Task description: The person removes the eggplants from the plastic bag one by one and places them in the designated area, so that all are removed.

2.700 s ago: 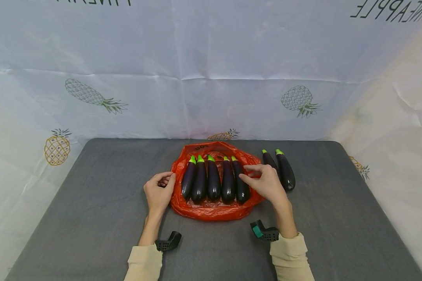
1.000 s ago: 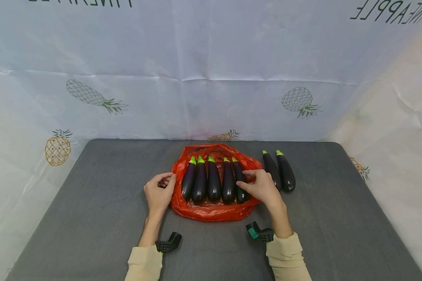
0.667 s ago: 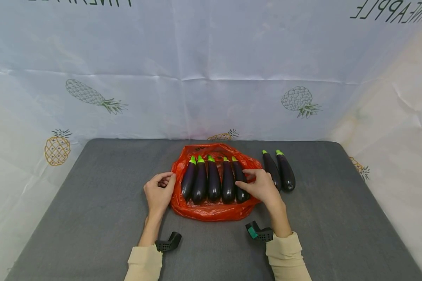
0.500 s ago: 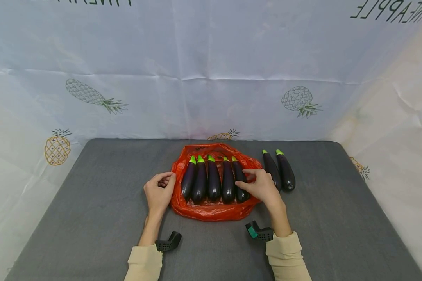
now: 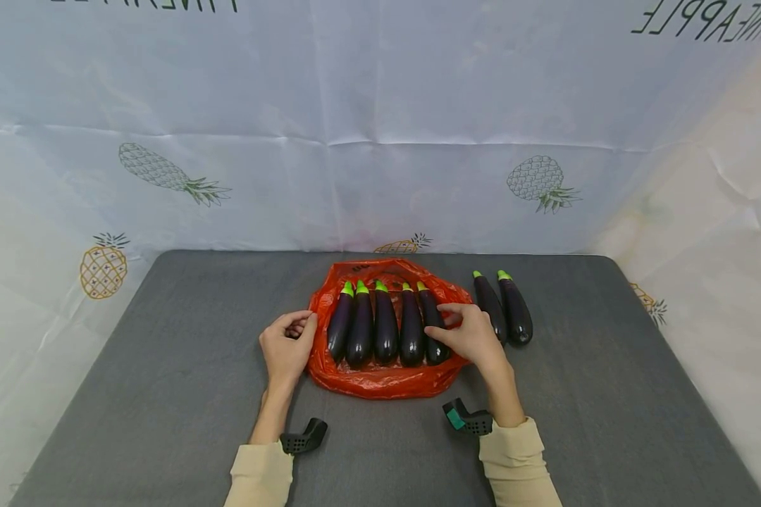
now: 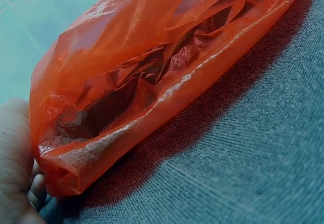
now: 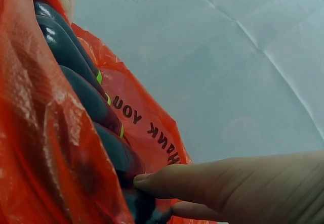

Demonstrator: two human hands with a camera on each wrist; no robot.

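Note:
Several dark purple eggplants with green tops lie side by side in an open red plastic bag (image 5: 374, 384), which also shows in the left wrist view (image 6: 116, 27). My left hand (image 5: 287, 345) pinches the bag's left rim between thumb and fingers. At the right end of the row, my right hand (image 5: 474, 338) holds the rightmost eggplant (image 5: 436, 351), thumb across it and fingers at its right side. The right wrist view shows the thumb (image 7: 172, 181) on that eggplant's dark skin; part of it is hidden by the bag wall.
Two more eggplants, one nearer (image 5: 490, 304) and one farther right (image 5: 516, 310), lie on the grey table (image 5: 380, 458) just right of the bag. A white cloth (image 5: 380, 190) printed with pineapples hangs behind the table's back edge.
My right hand has moved left and down from beside the bag's right rim onto the rightmost eggplant. That eggplant's top has since shifted very slightly left. My left hand stays on the rim.

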